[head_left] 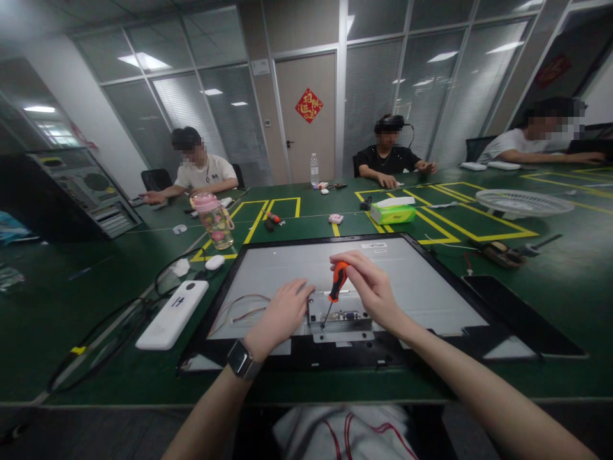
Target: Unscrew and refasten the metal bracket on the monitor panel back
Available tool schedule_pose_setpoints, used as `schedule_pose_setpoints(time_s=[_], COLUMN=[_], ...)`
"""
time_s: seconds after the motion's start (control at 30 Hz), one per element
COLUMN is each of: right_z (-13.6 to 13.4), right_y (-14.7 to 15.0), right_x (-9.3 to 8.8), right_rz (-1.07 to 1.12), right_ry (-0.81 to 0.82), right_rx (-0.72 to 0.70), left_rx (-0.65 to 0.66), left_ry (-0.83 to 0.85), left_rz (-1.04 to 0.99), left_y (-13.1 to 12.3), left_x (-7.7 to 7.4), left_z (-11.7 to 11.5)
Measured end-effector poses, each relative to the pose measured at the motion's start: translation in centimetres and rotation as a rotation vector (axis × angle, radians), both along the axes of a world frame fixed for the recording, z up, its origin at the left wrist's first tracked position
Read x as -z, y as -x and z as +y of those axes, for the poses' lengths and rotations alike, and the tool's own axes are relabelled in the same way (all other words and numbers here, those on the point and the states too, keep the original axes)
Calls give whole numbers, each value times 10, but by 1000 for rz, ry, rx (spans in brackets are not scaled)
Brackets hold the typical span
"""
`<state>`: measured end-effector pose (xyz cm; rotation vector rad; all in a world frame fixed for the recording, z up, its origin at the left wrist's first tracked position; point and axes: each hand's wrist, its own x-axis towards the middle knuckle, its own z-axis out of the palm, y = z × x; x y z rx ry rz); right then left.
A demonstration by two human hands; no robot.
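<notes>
A monitor lies face down on the green table, its grey back panel (412, 281) up inside a black frame. My right hand (371, 287) is closed around an orange-handled screwdriver (336, 285), whose tip points down onto a small metal bracket with a circuit board (342, 318) near the panel's front edge. My left hand (285, 310) rests on the panel just left of that bracket, fingers curled at its edge; I cannot see anything in them. A watch sits on my left wrist. Thin coloured wires (239, 310) run over the panel to the left.
A white power bank (173, 314) and black cables lie left of the monitor, a pink-lidded bottle (214, 220) behind. A green tissue box (393, 211), a white fan grille (524, 202) and a black panel (517, 306) sit right. Three other people sit at the far side. A computer case (76, 191) stands left.
</notes>
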<state>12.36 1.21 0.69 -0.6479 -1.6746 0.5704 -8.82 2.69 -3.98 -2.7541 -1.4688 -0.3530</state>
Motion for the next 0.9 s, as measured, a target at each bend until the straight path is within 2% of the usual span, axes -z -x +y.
schedule_pose_setpoints(time_s=[0.1, 0.27, 0.47, 0.63, 0.77, 0.9], right_z=[-4, -4, 2, -3, -6, -3], right_y=[0, 3, 9, 9, 10, 9], right_x=[-2, -3, 3, 0, -5, -4], right_rz=[45, 145, 422, 395, 428, 400], right_ry=[76, 169, 423, 538, 565, 471], right_rx=[-106, -138, -396, -547, -611, -539], left_rx=[6, 13, 6, 13, 32, 18], left_ry=[-8, -13, -8, -4, -5, -20], left_rz=[-5, -17, -3, 5, -13, -2], left_y=[1, 2, 1, 2, 1, 1], left_x=[2, 3, 2, 3, 2, 3], left_z=[1, 1, 0, 2, 2, 2])
